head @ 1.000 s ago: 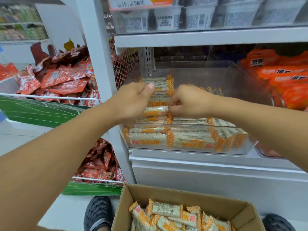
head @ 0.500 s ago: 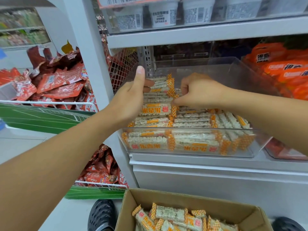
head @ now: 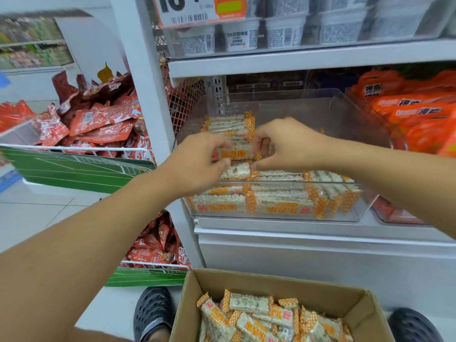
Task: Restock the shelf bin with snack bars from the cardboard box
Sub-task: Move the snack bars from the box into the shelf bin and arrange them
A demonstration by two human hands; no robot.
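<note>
Both arms reaching forward over the clear shelf bin (head: 365, 211), meeting above its left half. Left hand (head: 199, 160) with fingers and thumb curled round the left end of a snack bar (head: 234, 154), right hand (head: 286, 144) pinching the right end of the same bar between thumb and bent fingers; bar held level, orange label facing up, just above the stack already in the bin. Inside the bin, rows of identical white bars with orange checkered ends (head: 278, 206), stacked flat along the front wall and left side, more standing on edge toward the right front corner (back right part of the bin showing bare clear plastic). Bin sitting on a white shelf (head: 296, 230), pulled slightly past its front edge. Directly below, on the floor, an open cardboard box (head: 320, 292) with a loose heap of the same bars (head: 259, 317) in its bottom. Black perforated shoes (head: 153, 309) either side of the box. To the right of the bin, orange packets (head: 419, 114) piled in a neighbouring container. On the shelf above, white tubs (head: 241, 35) behind a price tag (head: 199, 8). Left of the white upright, wire baskets of red foil packets (head: 98, 119) with green front panels.
</note>
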